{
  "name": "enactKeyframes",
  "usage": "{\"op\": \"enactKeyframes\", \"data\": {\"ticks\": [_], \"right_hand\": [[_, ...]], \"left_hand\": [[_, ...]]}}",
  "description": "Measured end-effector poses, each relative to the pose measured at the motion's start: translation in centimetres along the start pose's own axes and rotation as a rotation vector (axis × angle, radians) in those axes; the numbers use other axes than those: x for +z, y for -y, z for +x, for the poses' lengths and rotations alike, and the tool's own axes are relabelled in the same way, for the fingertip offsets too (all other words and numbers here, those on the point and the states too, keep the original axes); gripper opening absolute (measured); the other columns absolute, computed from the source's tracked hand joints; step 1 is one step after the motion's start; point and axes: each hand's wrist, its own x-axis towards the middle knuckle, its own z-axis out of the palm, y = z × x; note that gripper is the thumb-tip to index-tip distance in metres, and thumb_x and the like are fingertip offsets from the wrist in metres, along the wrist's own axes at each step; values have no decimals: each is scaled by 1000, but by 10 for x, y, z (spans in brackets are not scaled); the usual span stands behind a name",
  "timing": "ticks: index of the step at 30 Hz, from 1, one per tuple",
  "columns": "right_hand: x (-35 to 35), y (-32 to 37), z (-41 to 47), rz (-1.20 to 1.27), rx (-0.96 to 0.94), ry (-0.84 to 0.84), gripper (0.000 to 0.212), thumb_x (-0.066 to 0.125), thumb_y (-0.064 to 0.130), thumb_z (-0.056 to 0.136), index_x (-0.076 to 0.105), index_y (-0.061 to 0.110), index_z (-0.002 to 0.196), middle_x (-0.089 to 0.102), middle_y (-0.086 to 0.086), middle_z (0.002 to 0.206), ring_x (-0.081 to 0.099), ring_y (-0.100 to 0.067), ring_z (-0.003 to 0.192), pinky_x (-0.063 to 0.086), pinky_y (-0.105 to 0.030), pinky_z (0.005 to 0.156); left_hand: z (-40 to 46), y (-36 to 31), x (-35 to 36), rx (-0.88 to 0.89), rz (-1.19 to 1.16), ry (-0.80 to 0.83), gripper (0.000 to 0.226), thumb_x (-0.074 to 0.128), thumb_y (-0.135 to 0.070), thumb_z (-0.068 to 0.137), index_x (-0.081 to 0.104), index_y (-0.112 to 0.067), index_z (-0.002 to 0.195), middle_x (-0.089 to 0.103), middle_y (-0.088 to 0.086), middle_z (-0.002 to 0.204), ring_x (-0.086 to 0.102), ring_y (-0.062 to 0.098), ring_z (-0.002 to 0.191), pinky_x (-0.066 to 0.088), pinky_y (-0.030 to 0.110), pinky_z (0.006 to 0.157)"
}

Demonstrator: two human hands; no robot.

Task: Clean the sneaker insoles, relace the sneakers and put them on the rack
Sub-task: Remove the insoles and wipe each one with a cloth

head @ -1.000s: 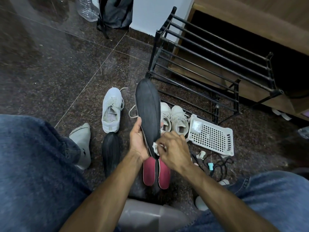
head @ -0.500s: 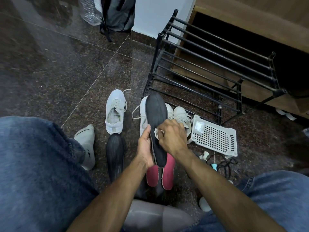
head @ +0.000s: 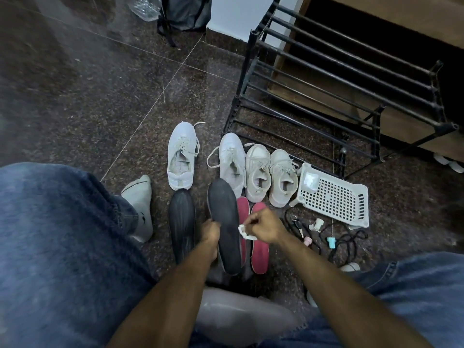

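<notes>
1. lowered since a second ago, the held black insole (head: 224,223) now sits down near the floor over the pink insoles, where before it was raised with its toe end up by the rack.
2. the left hand (head: 210,234) grips that insole along its left edge, fingers curled under it.
3. the right hand (head: 265,226) pinches a small white wipe (head: 244,231) at the insole's right edge; whether the wipe touches the insole cannot be told.
4. a second black insole (head: 181,226) lies flat on the floor just left of the held one.
5. two pink insoles (head: 258,243) lie side by side on the floor, partly hidden under the held insole and the right hand.
6. four white sneakers stand on the floor with toes pointing away: one apart at the left (head: 181,156), one in the middle (head: 232,160), and a pair (head: 271,174) touching each other to its right.
7. the black metal rack (head: 334,96) stands behind the sneakers, and none of them is on it.
8. a white perforated tray (head: 334,197) lies on the floor by the rack's foot, with dark cords (head: 349,241) and small caps beside it.
9. a socked foot (head: 139,204) rests on the floor at the left, next to a denim-clad knee.
</notes>
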Motion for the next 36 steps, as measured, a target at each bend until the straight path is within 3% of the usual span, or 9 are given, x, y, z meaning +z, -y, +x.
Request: {"op": "enactKeyframes", "data": {"ticks": [2, 8, 12, 16, 19, 23, 26, 31, 36], "right_hand": [[10, -7, 5, -36, 40, 28, 26, 63, 3, 78, 75, 24, 66, 71, 11, 71, 66, -2, 71, 57, -29, 79], [35, -15, 23, -67, 82, 68, 29, 59, 6, 77, 74, 27, 63, 72, 16, 74, 67, -3, 75, 57, -25, 76], [49, -21, 31, -31, 93, 77, 24, 59, 7, 76, 77, 22, 73, 75, 11, 81, 67, -5, 77, 55, -24, 76], [63, -33, 35, -3, 120, 113, 19, 62, 10, 77, 78, 20, 78, 75, 6, 85, 67, -7, 80, 55, -26, 76], [68, -45, 38, -1, 153, 127, 17, 64, 11, 77, 79, 19, 79, 76, 3, 86, 69, -12, 83, 55, -29, 77], [73, -52, 43, -21, 167, 133, 17, 66, 10, 75, 79, 20, 78, 76, 2, 86, 69, -16, 86, 55, -29, 78], [72, -54, 49, -17, 171, 140, 15, 67, 12, 75, 78, 22, 77, 75, 4, 85, 69, -14, 84, 55, -29, 76], [62, -53, 54, -14, 164, 123, 16, 67, 11, 76, 77, 22, 73, 74, 9, 77, 69, -10, 79, 55, -25, 74], [49, -39, 57, 34, 133, 81, 24, 66, 9, 76, 73, 28, 63, 67, 17, 65, 68, -7, 76, 56, -27, 76]], "left_hand": [[10, 8, -9, -22, 43, -98, 24, 44, 3, 92, 62, 0, 107, 61, 14, 96, 56, 25, 71, 44, 27, 54], [42, 6, -17, -5, 77, -141, 24, 45, 3, 92, 66, -8, 89, 64, 10, 93, 56, 21, 71, 45, 28, 66], [59, 1, -23, 2, 182, -105, 37, 45, 3, 92, 63, -12, 122, 64, 4, 112, 61, 25, 95, 44, 26, 79], [75, 12, -44, 84, 579, -477, 44, 56, -14, 84, 60, -18, 127, 56, 14, 131, 54, 36, 117, 44, 41, 98], [73, 18, -55, 46, 587, -645, 48, 58, -18, 83, 50, -15, 131, 40, 18, 138, 41, 38, 125, 32, 49, 104], [107, 47, -71, -90, 439, -606, 65, 62, -29, 72, 49, -6, 131, 53, 20, 132, 53, 39, 117, 41, 54, 101], [105, 45, -77, -116, 426, -494, 52, 60, -28, 78, 57, -7, 126, 63, 17, 121, 61, 37, 108, 51, 50, 92], [72, 28, -61, -28, 505, -548, 37, 55, -27, 80, 63, -7, 110, 63, 21, 119, 59, 39, 110, 43, 49, 101], [38, 35, -39, 111, 534, -615, 23, 60, -28, 80, 63, -11, 96, 66, 17, 104, 62, 38, 97, 50, 41, 87]]}}
